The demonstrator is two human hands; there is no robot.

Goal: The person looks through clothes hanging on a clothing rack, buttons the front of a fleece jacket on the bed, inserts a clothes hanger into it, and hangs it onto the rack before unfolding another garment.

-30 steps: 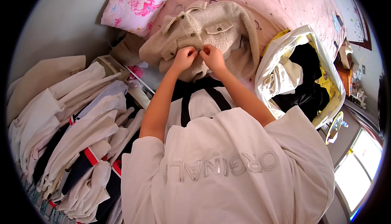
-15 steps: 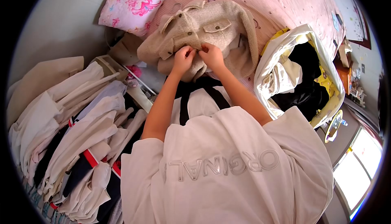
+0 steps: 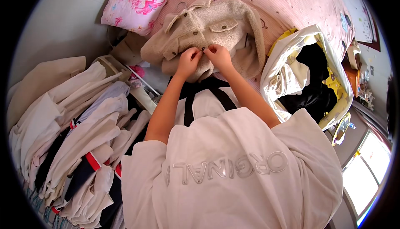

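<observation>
A beige fleece jacket (image 3: 233, 16) with dark buttons and flap pockets lies on the bed in front of me. My left hand (image 3: 189, 61) pinches the jacket's front edge near a dark button (image 3: 203, 49). Close beside it, my right hand (image 3: 218, 57) grips the same front edge from the other side of that button. Fingertips of both hands almost meet there. Two more buttons show further up the front, and part of the lower jacket is hidden behind my hands.
A pink bedspread (image 3: 287, 4) lies under the jacket, with a floral pillow (image 3: 133, 6) at its left. To the right stands a white-and-yellow laundry basket (image 3: 337, 68) holding dark and white clothes. Many hung garments (image 3: 79, 120) crowd the left side.
My hands have shifted very slightly at the jacket's front edge, and a button now shows between the fingertips. The jacket stays in place.
</observation>
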